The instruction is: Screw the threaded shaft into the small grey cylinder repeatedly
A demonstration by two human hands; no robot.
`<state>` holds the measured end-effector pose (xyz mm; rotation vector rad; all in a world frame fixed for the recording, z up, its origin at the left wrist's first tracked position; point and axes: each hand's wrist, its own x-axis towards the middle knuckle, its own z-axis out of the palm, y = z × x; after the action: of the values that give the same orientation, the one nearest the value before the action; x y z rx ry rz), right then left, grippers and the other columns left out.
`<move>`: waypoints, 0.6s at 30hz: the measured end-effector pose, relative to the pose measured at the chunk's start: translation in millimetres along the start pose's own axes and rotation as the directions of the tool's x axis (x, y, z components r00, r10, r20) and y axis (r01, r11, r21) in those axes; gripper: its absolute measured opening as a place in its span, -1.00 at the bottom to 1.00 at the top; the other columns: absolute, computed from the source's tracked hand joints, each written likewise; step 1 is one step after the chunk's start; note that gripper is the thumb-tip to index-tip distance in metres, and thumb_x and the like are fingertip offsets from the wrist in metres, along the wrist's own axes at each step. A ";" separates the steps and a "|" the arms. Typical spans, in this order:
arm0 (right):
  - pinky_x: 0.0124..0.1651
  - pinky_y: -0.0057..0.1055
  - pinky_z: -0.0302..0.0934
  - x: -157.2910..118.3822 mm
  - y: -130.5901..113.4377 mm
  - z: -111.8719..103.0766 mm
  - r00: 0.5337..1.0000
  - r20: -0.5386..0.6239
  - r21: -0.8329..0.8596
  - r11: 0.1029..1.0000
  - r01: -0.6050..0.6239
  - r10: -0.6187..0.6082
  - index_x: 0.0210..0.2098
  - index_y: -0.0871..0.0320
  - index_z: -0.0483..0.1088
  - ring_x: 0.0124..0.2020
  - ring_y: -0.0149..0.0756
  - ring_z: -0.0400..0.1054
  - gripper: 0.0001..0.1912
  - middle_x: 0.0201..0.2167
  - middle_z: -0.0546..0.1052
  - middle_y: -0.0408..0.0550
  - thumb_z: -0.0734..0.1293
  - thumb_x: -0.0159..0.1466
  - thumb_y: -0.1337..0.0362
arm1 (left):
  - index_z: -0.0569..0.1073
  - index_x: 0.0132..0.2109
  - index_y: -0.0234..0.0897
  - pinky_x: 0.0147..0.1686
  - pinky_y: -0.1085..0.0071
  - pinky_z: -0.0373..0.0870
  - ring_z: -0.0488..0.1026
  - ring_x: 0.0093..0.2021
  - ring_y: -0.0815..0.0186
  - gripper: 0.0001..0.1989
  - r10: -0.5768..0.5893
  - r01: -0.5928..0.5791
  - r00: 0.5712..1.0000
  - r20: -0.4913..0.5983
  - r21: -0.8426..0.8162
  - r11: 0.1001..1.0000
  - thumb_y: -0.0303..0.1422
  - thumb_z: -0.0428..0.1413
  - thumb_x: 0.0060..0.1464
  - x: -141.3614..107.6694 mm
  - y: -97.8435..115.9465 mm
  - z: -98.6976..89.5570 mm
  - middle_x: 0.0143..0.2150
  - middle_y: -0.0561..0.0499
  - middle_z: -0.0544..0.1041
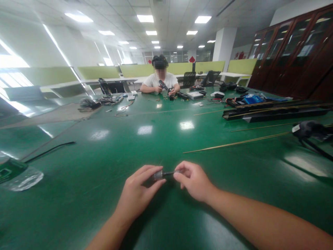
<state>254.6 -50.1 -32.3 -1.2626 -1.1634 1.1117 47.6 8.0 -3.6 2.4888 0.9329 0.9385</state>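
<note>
A small grey cylindrical part (158, 175) with a thin dark shaft (168, 173) lies level between my two hands, above the green table (145, 149). My left hand (139, 189) grips the cylinder between thumb and fingers. The fingertips of my right hand (194, 180) are pinched on the far right end of the shaft, where a small piece is mostly covered by them. Both hands are close together near the table's front.
Thin brass rods (221, 145) point in from the right, near a black device with a cable (308, 130). Black rails (275, 111) lie behind. At left are a plastic bottle (24, 178) and a black strip (52, 149). Across the table sits a person (160, 81) holding a tool.
</note>
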 end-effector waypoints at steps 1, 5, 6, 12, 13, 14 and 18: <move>-0.52 -0.51 0.19 0.0 -0.3 -0.1 1.000 -0.001 0.001 1.000 -0.005 0.005 -0.29 0.16 0.40 -0.62 -0.43 0.33 -0.87 -0.53 0.46 -0.21 0.39 0.19 0.25 | 0.53 0.02 -0.06 -0.08 0.39 0.47 0.53 -0.11 0.28 -0.73 -0.001 0.001 1.000 -0.002 0.000 1.000 -0.23 0.23 0.17 -0.1 -0.2 -0.4 -0.08 0.04 0.57; -0.54 -0.52 0.17 0.2 -1.1 -0.3 1.000 -0.006 0.013 1.000 -0.010 0.010 -0.30 0.17 0.39 -0.62 -0.43 0.32 -0.87 -0.53 0.46 -0.20 0.37 0.20 0.25 | 0.54 0.01 -0.07 -0.08 0.38 0.48 0.53 -0.11 0.27 -0.73 -0.007 0.007 1.000 -0.010 0.003 1.000 -0.22 0.23 0.16 0.3 0.6 -2.2 -0.08 0.03 0.58; -0.54 -0.52 0.16 0.3 -1.0 -0.3 1.000 -0.005 0.018 1.000 -0.009 0.009 -0.31 0.17 0.39 -0.62 -0.44 0.32 -0.87 -0.52 0.46 -0.20 0.37 0.19 0.24 | 0.54 0.01 -0.08 -0.09 0.38 0.49 0.54 -0.12 0.27 -0.73 -0.007 0.007 1.000 -0.012 0.004 1.000 -0.22 0.23 0.16 0.5 0.9 -2.4 -0.09 0.03 0.58; -0.53 -0.52 0.16 2.5 2.9 -1.7 1.000 -0.012 0.035 0.999 -0.004 0.005 -0.31 0.17 0.39 -0.62 -0.43 0.33 -0.85 -0.57 0.44 -0.23 0.39 0.19 0.23 | 0.56 0.00 -0.13 -0.09 0.36 0.51 0.55 -0.12 0.24 -0.72 0.015 -0.014 1.000 -0.023 0.037 0.999 -0.19 0.21 0.17 0.9 -1.5 -4.8 -0.09 -0.02 0.59; -0.53 -0.52 0.16 3.0 3.9 -2.0 1.000 -0.010 0.050 0.999 0.003 -0.002 -0.33 0.17 0.39 -0.63 -0.44 0.33 -0.85 -0.57 0.43 -0.23 0.38 0.21 0.21 | 0.56 0.00 -0.12 -0.07 0.36 0.50 0.55 -0.11 0.24 -0.71 0.011 -0.009 1.000 -0.028 0.048 0.999 -0.18 0.21 0.16 0.9 -3.0 -6.8 -0.09 -0.01 0.59; -0.53 -0.52 0.16 3.5 4.9 -2.3 1.000 -0.007 0.076 0.997 0.012 -0.011 -0.36 0.17 0.38 -0.63 -0.44 0.32 -0.82 -0.57 0.43 -0.22 0.35 0.25 0.18 | 0.56 -0.01 -0.12 -0.06 0.36 0.50 0.55 -0.11 0.23 -0.70 -0.003 0.006 0.999 -0.042 0.063 0.998 -0.15 0.22 0.15 1.0 -4.7 -9.4 -0.09 0.00 0.60; -0.56 -0.49 0.13 5.1 8.3 -2.4 0.999 0.002 0.181 0.983 0.041 -0.042 -0.47 0.18 0.33 -0.67 -0.45 0.31 -0.54 -0.53 0.45 -0.14 0.18 0.38 -0.03 | 0.56 -0.04 -0.14 -0.10 0.29 0.52 0.57 -0.21 0.18 -0.60 -0.179 0.201 0.965 -0.190 0.103 0.974 -0.01 0.22 0.07 3.0 -12.5 -23.7 -0.15 -0.02 0.61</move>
<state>257.7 -45.1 -40.4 -1.0907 -1.0627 1.1632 27.4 20.7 9.0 2.3864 1.2978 1.0838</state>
